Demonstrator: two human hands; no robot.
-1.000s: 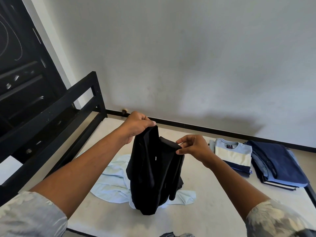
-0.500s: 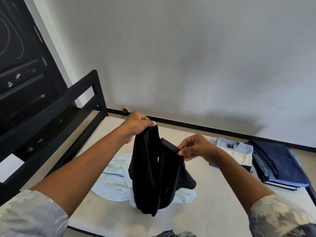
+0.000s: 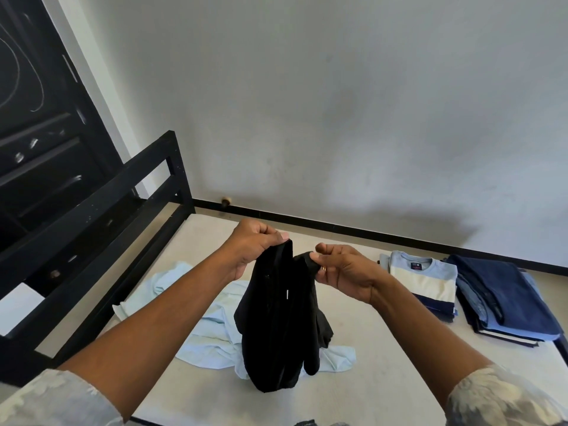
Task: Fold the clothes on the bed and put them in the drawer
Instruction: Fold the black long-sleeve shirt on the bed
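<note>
Both hands are pinching the top of a black garment (image 3: 279,321) mid-frame, left hand (image 3: 250,245) and right hand (image 3: 344,269) fingers clamped on it, hanging over the bed (image 3: 384,379) and a light blue shirt (image 3: 212,330).

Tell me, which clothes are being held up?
The black garment: the left hand and right hand grip its top and hold it up. The pale blue shirt, striped sweater and navy pile all lie on the mattress.
</note>
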